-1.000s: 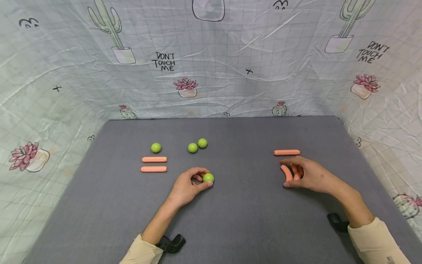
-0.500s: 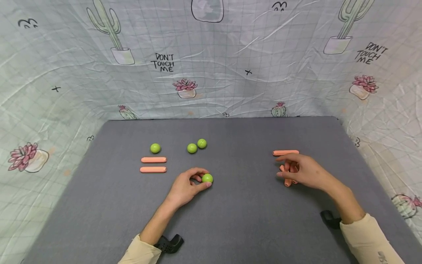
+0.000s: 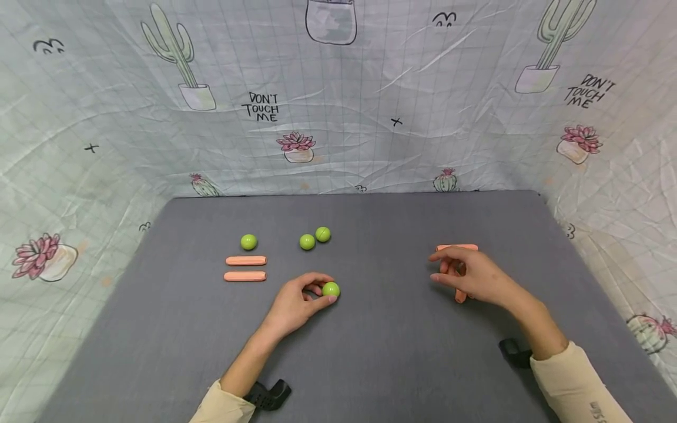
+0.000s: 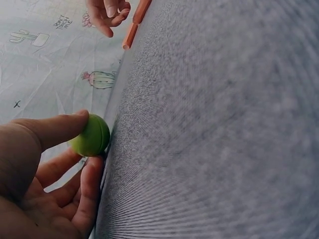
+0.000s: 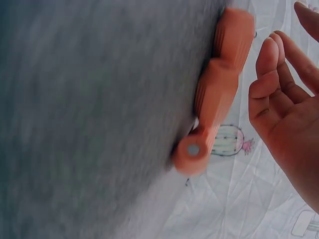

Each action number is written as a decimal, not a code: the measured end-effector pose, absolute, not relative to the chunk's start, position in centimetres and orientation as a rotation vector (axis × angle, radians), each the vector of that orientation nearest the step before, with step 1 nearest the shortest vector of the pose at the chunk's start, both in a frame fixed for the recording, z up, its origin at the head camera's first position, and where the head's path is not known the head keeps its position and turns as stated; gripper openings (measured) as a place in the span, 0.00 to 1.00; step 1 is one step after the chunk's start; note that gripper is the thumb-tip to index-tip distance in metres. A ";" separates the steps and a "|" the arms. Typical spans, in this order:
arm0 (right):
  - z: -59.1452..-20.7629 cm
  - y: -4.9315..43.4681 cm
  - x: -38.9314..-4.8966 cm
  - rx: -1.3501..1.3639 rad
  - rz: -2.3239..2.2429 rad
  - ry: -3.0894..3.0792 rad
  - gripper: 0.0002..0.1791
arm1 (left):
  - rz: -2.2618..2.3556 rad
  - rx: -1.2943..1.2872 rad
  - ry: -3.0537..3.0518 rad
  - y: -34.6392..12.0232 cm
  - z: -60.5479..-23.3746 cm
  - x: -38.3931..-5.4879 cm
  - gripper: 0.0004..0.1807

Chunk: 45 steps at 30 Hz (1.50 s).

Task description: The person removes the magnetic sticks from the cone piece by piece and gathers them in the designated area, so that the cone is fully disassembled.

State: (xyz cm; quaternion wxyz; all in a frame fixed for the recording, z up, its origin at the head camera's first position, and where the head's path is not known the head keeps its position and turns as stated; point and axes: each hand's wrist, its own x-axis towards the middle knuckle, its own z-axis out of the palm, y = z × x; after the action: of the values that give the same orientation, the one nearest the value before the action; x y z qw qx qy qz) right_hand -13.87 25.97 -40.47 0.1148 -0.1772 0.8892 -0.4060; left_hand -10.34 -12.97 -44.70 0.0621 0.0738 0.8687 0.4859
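Note:
My left hand (image 3: 295,304) pinches a green ball (image 3: 331,289) between thumb and fingers, low at the grey table. The left wrist view shows the thumb on one side of the ball (image 4: 92,135) and a fingertip on the other. My right hand (image 3: 474,277) hovers with nothing in it, fingers loosely bent and thumb apart, over orange ribbed sticks (image 3: 461,296) that it partly hides. Behind it lies another orange stick (image 3: 465,247). In the right wrist view the fingers are clear of the sticks (image 5: 218,92); one end (image 5: 192,152) shows a small hole.
Two orange sticks (image 3: 245,261) lie parallel at the left of the grey table (image 3: 391,352), a green ball (image 3: 249,242) just behind them. Two more green balls (image 3: 307,242) sit close together farther right. A printed cloth (image 3: 359,147) hangs at the back and sides.
My right hand has let go of the orange sticks it held, risen off them and moved to the left. My left hand keeps its pinch on the green ball. The view has tipped slightly.

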 end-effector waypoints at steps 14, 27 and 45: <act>-40.6 23.4 -13.8 -0.630 -1.135 2.623 0.19 | 1.555 0.150 2.637 -13.5 -44.0 -10.9 0.20; -40.7 21.9 -14.3 -0.658 -1.051 2.696 0.20 | 1.505 0.047 2.828 -15.5 -42.7 -13.1 0.22; -40.6 20.9 -14.7 -0.626 -1.059 2.678 0.20 | 1.329 -0.145 3.135 -17.4 -42.9 -15.1 0.22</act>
State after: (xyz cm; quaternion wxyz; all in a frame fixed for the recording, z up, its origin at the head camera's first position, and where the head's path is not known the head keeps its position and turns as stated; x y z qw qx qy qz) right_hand -14.74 20.87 -40.59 0.0972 -0.2116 0.9044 -0.3576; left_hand -15.13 -17.39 -42.92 -0.1331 -0.0421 0.9117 0.3864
